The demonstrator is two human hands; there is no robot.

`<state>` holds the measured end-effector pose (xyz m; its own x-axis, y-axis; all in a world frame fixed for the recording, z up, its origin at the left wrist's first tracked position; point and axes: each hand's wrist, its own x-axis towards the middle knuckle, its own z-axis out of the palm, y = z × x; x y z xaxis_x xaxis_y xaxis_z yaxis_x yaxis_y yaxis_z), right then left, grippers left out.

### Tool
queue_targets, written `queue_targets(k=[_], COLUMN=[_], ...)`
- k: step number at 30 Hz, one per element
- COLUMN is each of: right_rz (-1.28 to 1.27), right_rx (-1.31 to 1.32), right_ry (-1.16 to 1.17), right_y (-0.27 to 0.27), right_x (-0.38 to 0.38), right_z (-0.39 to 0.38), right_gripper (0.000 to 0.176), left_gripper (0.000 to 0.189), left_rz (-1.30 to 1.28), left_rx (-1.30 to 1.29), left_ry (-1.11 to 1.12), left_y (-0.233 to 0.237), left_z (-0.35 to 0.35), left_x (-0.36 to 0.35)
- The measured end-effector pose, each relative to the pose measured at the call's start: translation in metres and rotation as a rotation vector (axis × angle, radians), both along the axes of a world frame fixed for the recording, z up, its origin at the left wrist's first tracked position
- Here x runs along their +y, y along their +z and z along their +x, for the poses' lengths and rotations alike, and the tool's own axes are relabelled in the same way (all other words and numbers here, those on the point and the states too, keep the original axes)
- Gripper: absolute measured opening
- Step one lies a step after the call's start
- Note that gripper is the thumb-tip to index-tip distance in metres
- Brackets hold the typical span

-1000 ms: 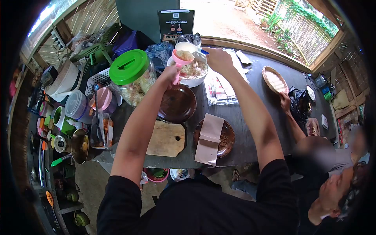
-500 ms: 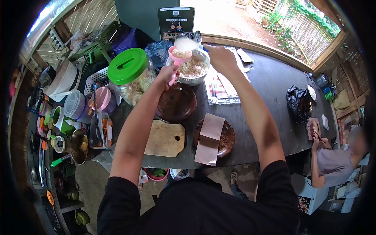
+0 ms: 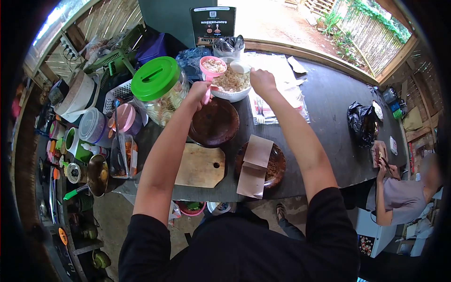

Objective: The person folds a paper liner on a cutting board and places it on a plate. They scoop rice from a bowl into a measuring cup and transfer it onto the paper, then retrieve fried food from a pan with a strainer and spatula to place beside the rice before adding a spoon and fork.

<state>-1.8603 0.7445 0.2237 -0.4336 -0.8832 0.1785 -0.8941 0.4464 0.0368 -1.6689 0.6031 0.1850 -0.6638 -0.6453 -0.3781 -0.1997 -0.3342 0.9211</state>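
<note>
My left hand [image 3: 200,93] is closed around the handle of a pink ladle [image 3: 206,77], whose round cup holds rice [image 3: 213,65]. The cup is above the left rim of a white bowl [image 3: 233,98] filled with rice [image 3: 234,82]. My right hand [image 3: 263,82] grips a white rice paddle [image 3: 240,67], its blade above the far side of the bowl. A dark brown wooden dish [image 3: 214,124] sits just in front of the bowl. To its left stands a clear jar with a green lid [image 3: 155,79].
Nearer me are a wooden cutting board [image 3: 199,165] and a brown plate [image 3: 277,167] with brown paper [image 3: 253,176] across it. A fork [image 3: 260,111] lies on plastic packaging at right. Containers and a pan [image 3: 97,175] crowd the left. A co-worker [image 3: 399,197] works at far right.
The white paddle has moved from above the pink ladle's cup, rightward and down over the bowl's far side. My right hand has lowered slightly. The ladle stays nearly in place.
</note>
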Motion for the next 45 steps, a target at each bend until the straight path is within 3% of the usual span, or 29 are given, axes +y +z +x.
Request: queue_targets(k=[4, 9, 13, 15, 16, 18, 22, 28, 30, 32, 34, 35, 40, 42, 44, 45], right_rz=[-0.048, 0.118, 0.205, 0.275, 0.274, 0.202, 0.064, -0.100, -0.275, -0.238, -0.335, -0.191, -0.212, -0.310, -0.331, -0.213], right_rx=[-0.065, -0.254, -0.223, -0.542, -0.539, -1.010, -1.196, -1.128, -1.000, -0.870, -0.238, -0.346, -0.262, -0.237, -0.382, -0.412], right_ry=[0.005, 0.056, 0.165, 0.028, 0.028, -0.123, -0.171, -0.138, -0.066, -0.056, 0.247, 0.116, 0.134, 0.246, 0.239, 0.194], right_y=[-0.013, -0.004, -0.007, -0.002, -0.002, 0.000, 0.026, 0.065, 0.067, 0.063, 0.060, 0.061, 0.057, 0.058, 0.059, 0.059], right_x=[-0.006, -0.012, -0.021, -0.022, -0.020, -0.012, 0.015, 0.031, 0.032, 0.027, 0.024, 0.024, 0.029, 0.033, 0.035, 0.035], right_z=[0.014, 0.020, 0.004, -0.003, -0.009, -0.024, -0.035, -0.036, -0.026, -0.025, -0.011, -0.008, -0.008, -0.012, -0.009, -0.006], right_gripper=[0.021, 0.024, 0.024, 0.018, 0.018, 0.020, 0.025, 0.039, 0.040, 0.040, 0.040, 0.039, 0.037, 0.038, 0.035, 0.035], left_gripper=[0.034, 0.033, 0.027, 0.028, 0.028, 0.031, 0.030, 0.029, 0.028, 0.028, 0.029, 0.029, 0.030, 0.029, 0.028, 0.028], left_rz=[-0.032, -0.046, -0.040, -0.011, -0.012, -0.014, -0.030, 0.001, -0.011, -0.020, -0.003, -0.004, -0.021, 0.009, 0.034, 0.015], left_rx=[-0.042, 0.007, -0.013, -0.006, -0.003, 0.004, 0.039, -0.020, -0.080, -0.142, -0.094, -0.095, -0.096, -0.081, -0.062, -0.056], left_ry=[0.055, 0.157, 0.132, 0.117, 0.117, 0.110, 0.129, 0.069, 0.011, -0.047, -0.043, -0.048, -0.017, -0.018, -0.021, -0.019], left_y=[0.001, 0.003, 0.006, 0.002, -0.001, -0.004, 0.006, 0.023, 0.024, 0.024, 0.026, 0.026, 0.017, 0.011, 0.009, 0.010], left_z=[0.001, 0.000, 0.002, 0.002, 0.002, 0.001, 0.009, 0.006, 0.002, -0.001, -0.005, -0.007, -0.009, -0.008, -0.009, -0.009], left_x=[0.004, 0.012, 0.012, 0.007, 0.005, -0.001, 0.003, 0.006, 0.001, 0.003, 0.009, 0.013, 0.016, 0.012, 0.012, 0.016])
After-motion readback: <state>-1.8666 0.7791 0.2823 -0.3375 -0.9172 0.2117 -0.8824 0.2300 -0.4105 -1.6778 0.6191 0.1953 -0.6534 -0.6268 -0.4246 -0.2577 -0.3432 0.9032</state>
